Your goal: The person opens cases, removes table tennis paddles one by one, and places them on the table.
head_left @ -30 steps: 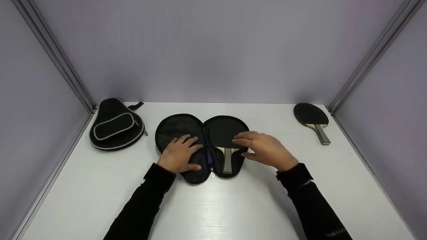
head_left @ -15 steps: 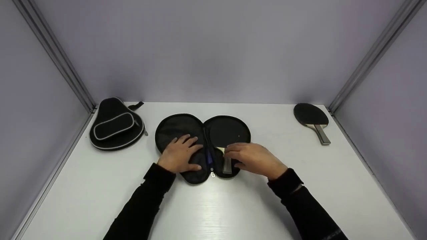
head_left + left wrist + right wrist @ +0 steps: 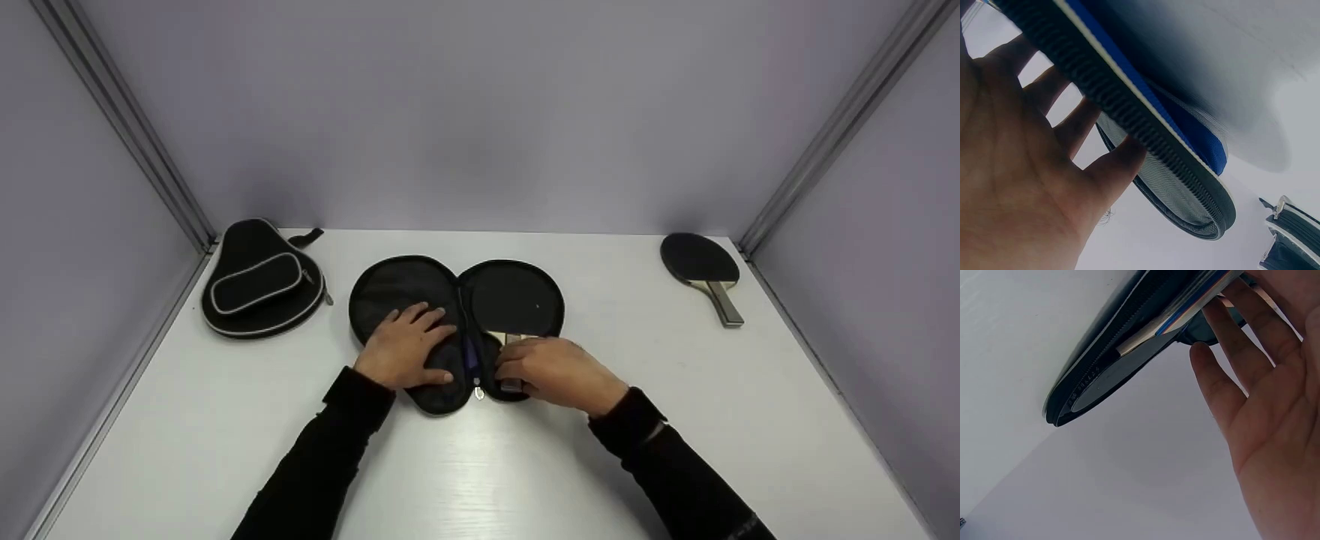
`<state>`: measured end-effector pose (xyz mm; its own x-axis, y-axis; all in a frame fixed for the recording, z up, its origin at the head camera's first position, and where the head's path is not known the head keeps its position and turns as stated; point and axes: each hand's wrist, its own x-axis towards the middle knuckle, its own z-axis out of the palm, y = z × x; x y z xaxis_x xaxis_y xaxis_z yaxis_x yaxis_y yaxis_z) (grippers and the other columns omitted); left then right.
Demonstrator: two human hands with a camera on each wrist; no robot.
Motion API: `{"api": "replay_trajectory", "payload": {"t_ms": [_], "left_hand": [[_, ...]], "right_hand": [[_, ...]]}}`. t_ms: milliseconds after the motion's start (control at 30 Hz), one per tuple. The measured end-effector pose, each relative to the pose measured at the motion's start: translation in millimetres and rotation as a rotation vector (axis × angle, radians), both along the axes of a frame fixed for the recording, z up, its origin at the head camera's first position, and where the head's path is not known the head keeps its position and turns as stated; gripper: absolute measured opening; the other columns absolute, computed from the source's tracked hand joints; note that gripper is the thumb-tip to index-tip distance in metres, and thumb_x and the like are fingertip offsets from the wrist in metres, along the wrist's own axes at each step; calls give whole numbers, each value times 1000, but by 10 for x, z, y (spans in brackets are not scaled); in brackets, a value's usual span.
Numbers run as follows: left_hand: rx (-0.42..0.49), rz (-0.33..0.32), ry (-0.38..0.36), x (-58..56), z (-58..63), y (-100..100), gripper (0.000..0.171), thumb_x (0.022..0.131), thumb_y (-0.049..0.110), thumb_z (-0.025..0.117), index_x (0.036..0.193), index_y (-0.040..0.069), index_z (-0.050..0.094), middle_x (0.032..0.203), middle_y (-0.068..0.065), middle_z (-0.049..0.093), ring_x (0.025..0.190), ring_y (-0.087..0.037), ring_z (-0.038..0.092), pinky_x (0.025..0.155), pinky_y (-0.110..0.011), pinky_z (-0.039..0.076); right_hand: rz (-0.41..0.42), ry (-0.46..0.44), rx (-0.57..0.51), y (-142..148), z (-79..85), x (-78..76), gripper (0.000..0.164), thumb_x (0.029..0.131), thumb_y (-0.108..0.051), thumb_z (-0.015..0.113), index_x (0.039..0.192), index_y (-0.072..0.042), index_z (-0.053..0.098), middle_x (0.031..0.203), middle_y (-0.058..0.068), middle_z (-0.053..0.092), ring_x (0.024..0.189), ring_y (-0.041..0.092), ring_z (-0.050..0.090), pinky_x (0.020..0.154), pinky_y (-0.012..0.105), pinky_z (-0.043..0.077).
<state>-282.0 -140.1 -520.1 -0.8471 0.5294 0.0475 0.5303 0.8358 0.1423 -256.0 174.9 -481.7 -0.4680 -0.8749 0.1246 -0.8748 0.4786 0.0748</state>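
Observation:
A black table tennis paddle case [image 3: 397, 281] lies unfolded on the table, its two halves side by side. In the right half sits a black table tennis paddle [image 3: 514, 300] with a pale, grey-striped handle. My left hand [image 3: 401, 349] rests with spread fingers on the left half; in the left wrist view its fingers reach past the zipper edge [image 3: 1123, 115]. My right hand [image 3: 559, 371] grips the handle, fingers on its left side and thumb near its right, hiding much of it. The right wrist view shows the handle end [image 3: 1140, 340] with blue and orange layers inside the case.
A second black paddle case [image 3: 255, 285] with white piping and a front pocket lies at the back left. Another table tennis paddle [image 3: 701, 259] lies at the back right. Grey walls [image 3: 480, 112] enclose the white table [image 3: 465, 480] on three sides.
My right hand has moved left and down from over the paddle's right edge onto its handle, and its fingers have closed round it. The left hand and both cases have stayed put.

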Motion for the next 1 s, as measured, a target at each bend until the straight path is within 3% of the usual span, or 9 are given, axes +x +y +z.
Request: {"api": "replay_trajectory", "payload": {"t_ms": [233,467,533,733,767,900,967,1000], "left_hand": [[-47,16,-38,201,347,72,80,103,56,88,167,16,65,180,-18,56,172,-47,46,138,-73,44],[-53,18,-25,195,308,62,79,104,59,86,167,17,65,179,-16,58,171,-45,47,136,-73,46],[-62,24,-43,209,352,79,80,104,57,87,168,16,65,181,-17,56,173,-46,46,138,-73,44],[-78,16,-14,215,357,83,80,104,59,86,168,15,65,180,-17,57,171,-46,48,136,-73,48],[-81,4,18,146,227,48,83,104,64,84,169,17,64,181,-15,56,172,-45,47,136,-71,47],[-60,-9,18,87,139,23,85,103,67,84,170,18,63,182,-16,55,172,-46,46,136,-73,46],[-26,-18,28,5,-6,-11,87,101,70,84,169,19,64,181,-15,56,172,-46,45,136,-75,46],[0,-11,2,40,55,4,86,100,66,87,167,17,65,180,-18,57,171,-49,46,135,-78,45]], "right_hand": [[9,19,-10,17,25,-19,32,93,-7,97,120,-22,89,128,-4,88,131,18,82,109,35,70],[4,60,-42,63,95,-52,34,96,-5,93,126,-20,85,131,-2,85,131,19,80,111,35,69],[-5,87,-61,85,119,-63,31,99,-7,91,126,-20,84,132,-1,84,131,19,80,109,35,70],[-63,158,-105,161,225,-76,41,96,-1,92,131,-17,79,139,2,82,135,23,80,105,36,72],[-75,167,-112,175,244,-79,42,96,1,91,132,-16,78,141,3,82,136,23,80,105,36,72],[-103,241,-186,228,300,-99,37,101,5,86,134,-9,77,142,7,83,136,25,81,103,35,72],[-120,286,-239,260,320,-111,37,100,7,85,133,-7,78,141,9,83,131,27,83,98,36,74],[-128,311,-266,275,330,-118,36,99,7,85,132,-6,78,140,9,84,127,27,85,95,36,74]]}}
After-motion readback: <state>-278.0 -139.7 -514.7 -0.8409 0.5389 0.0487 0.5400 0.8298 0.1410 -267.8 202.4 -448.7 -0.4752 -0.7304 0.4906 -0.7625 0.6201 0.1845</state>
